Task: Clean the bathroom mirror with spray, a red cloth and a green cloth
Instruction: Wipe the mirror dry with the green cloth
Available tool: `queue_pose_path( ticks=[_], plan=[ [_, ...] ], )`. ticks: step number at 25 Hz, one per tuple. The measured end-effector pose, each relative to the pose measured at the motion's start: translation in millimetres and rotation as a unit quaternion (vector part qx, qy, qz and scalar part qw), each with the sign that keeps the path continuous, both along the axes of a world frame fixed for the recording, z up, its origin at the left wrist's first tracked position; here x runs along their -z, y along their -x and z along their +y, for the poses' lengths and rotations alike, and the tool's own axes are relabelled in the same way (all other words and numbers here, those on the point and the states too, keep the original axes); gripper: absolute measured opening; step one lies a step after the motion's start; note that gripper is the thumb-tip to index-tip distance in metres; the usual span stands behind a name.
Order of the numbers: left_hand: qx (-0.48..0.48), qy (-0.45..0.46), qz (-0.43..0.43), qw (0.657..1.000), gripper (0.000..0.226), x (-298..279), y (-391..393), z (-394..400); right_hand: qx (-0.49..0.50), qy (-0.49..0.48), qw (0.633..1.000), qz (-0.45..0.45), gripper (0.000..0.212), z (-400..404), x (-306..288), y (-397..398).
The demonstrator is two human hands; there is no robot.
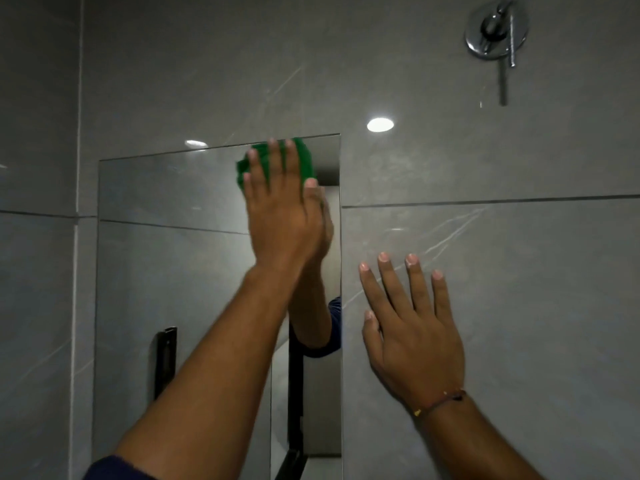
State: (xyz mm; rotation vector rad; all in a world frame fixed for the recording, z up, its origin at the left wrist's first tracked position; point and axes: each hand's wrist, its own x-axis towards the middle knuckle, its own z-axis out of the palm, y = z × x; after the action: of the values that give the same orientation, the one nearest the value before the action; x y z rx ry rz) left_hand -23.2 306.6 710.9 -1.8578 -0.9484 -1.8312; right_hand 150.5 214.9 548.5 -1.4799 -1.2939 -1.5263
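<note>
Cloth, green, likely soft and light, pinned near top right corner of mirror under straight, flat fingers of left hand. Right hand spread flat on wall tile, holding nothing. Best pressed through bunched middle; apt to skid on glass.

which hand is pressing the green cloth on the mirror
The left hand, fingers flat over the green cloth at the top of the mirror. The right hand, with the wrist cord, rests empty on the tile wall.
</note>
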Motion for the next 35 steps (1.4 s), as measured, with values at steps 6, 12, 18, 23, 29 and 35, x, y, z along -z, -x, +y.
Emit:
queue_pose_path(
  ticks=[6,12,18,23,29,35],
  plan=[
    [-0.002,-0.117,0.210,0.971,0.066,65,-7,-1,-0.014,-0.008,1.000,0.015,0.076,-4,1,1],
    [-0.029,-0.075,0.179,0.981,0.064,59,128,92,0.007,-0.008,0.998,0.065,0.073,10,13,15],
    [0.029,0.092,-0.053,0.994,0.065,80,265,182,0.029,-0.017,0.998,0.057,0.076,19,15,15],
    [0.015,0.222,-0.297,0.929,0.067,119,204,147,0.033,-0.011,0.997,0.062,0.076,17,15,18],
    [0.045,0.155,-0.168,0.973,0.070,106,44,22,0.006,-0.003,0.998,0.056,0.073,8,14,23],
    [0.043,-0.092,0.248,0.963,0.064,175,26,7,-0.023,0.004,0.999,0.045,0.069,-2,14,15]
  ],
)
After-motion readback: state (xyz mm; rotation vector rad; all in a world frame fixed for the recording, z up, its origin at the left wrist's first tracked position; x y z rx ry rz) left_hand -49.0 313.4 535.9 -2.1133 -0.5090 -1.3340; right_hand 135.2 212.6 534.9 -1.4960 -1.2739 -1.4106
